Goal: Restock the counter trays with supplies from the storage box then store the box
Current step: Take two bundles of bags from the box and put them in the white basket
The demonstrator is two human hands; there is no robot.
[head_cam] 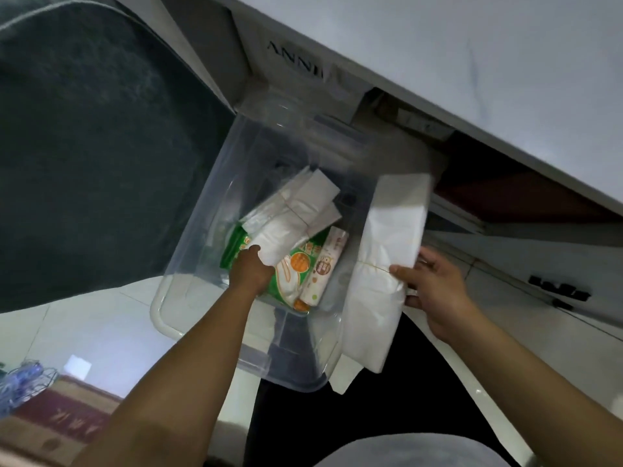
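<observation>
A clear plastic storage box [202,271] fills the centre of the frame, just below the white worktop [472,79] that crosses the upper right. Inside it lie a green-and-orange packet [296,264] and a bundle of white bags [293,217]. The left hand [251,271] reaches in, its grip closed on that bundle's near end. The right hand [435,291], centre right, pinches a second white bundle [387,264] (tied round its middle) beside the box's right wall.

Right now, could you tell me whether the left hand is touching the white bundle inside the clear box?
Touching. The head view shows the left hand inside the clear box, its fingers closed on the near end of the white bundle.
</observation>
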